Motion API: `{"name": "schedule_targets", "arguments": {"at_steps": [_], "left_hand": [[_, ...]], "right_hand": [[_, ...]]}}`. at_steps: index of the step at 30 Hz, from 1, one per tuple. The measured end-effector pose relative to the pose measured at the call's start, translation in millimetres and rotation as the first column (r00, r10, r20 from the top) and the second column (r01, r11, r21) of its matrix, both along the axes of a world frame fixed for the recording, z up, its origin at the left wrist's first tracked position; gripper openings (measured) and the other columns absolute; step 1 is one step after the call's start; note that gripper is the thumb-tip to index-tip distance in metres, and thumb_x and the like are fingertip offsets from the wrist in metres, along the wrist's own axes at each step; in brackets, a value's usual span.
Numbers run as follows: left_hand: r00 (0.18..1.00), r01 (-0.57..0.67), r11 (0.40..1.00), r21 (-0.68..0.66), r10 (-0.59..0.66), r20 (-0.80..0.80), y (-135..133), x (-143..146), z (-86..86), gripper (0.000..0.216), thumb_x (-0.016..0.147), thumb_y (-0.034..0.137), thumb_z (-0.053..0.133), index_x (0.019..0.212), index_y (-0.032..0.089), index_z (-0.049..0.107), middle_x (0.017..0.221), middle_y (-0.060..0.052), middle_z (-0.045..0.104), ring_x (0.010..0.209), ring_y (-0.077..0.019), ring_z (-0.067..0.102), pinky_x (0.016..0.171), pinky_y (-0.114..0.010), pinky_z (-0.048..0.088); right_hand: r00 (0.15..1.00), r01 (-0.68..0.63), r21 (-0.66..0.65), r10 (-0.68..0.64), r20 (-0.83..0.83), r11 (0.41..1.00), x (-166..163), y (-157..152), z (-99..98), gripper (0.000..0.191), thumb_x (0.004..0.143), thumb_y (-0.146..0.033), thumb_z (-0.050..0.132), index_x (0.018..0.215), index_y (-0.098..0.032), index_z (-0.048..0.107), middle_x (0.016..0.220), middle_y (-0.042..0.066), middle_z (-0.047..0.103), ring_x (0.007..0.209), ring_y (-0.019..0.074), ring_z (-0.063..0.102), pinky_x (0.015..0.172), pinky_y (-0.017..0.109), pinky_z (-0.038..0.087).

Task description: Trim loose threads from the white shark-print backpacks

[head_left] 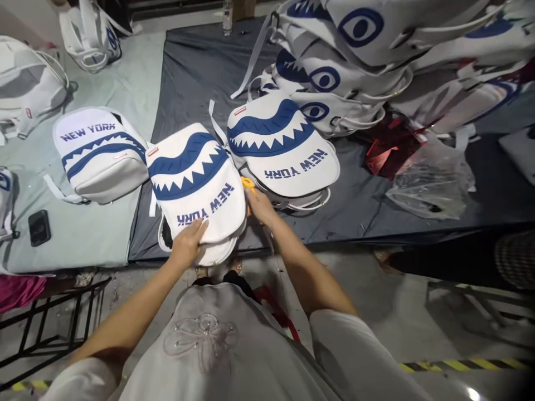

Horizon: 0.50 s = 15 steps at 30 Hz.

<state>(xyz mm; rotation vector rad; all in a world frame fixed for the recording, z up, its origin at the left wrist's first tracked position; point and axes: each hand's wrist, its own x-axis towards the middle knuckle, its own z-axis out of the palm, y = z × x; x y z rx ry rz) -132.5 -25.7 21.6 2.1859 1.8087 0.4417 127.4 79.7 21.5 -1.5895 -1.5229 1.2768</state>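
Note:
Directly in front of me lies a white backpack with a blue toothed-mouth print and NEW YORK lettering, upside down from my side. My left hand is closed on the lower edge of its front panel, thumb on top. At the bag's right edge my right hand is closed around yellow-orange scissors; a handle shows and the blades are hidden. Beside that hand, to the right, rests a second matching backpack. Another white backpack lies at the left, touching or nearly touching the first.
Stacked white backpacks with blue eye prints rise at the back right. Near them are a clear plastic bag and red wrapping. A black phone lies left, more backpacks behind. A bottle stands at the back.

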Motion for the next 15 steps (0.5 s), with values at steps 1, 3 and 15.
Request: {"name": "schedule_targets", "arguments": {"at_steps": [1,3,15], "left_hand": [[0.985,-0.148,0.989,0.025,0.145,0.096,19.4,0.2,7.3,0.038,0.084,0.018,0.058,0.119,0.018,0.071,0.113,-0.009,0.075,0.106,-0.0265,0.069,0.091,-0.035,0.054],[0.862,-0.448,0.889,0.09,0.403,0.307,56.1,-6.7,32.1,0.02,0.088,0.028,0.057,0.088,0.017,0.074,0.07,0.0,0.067,0.068,-0.0183,0.063,0.062,-0.026,0.048],[0.895,0.341,0.73,0.593,-0.445,0.034,94.7,37.6,83.7,0.03,0.098,0.036,0.051,0.078,0.02,0.067,0.06,-0.001,0.064,0.054,-0.0121,0.058,0.054,-0.025,0.038]], "right_hand": [[0.998,-0.014,-0.039,0.012,-0.055,0.999,8.0,-10.5,0.8,0.058,0.093,-0.07,0.036,0.102,-0.02,0.063,0.068,0.004,0.066,0.067,0.0219,0.062,0.072,0.037,0.052],[0.994,-0.021,-0.089,0.011,-0.113,0.996,25.9,-48.8,0.5,0.054,0.093,-0.069,0.037,0.095,-0.022,0.062,0.055,0.0,0.057,0.052,0.0186,0.056,0.059,0.033,0.049],[0.807,-0.221,-0.069,0.222,0.547,0.973,10.8,-75.5,28.1,0.042,0.101,-0.048,0.039,0.102,-0.016,0.065,0.078,0.009,0.069,0.062,0.0178,0.062,0.06,0.029,0.046]]}}
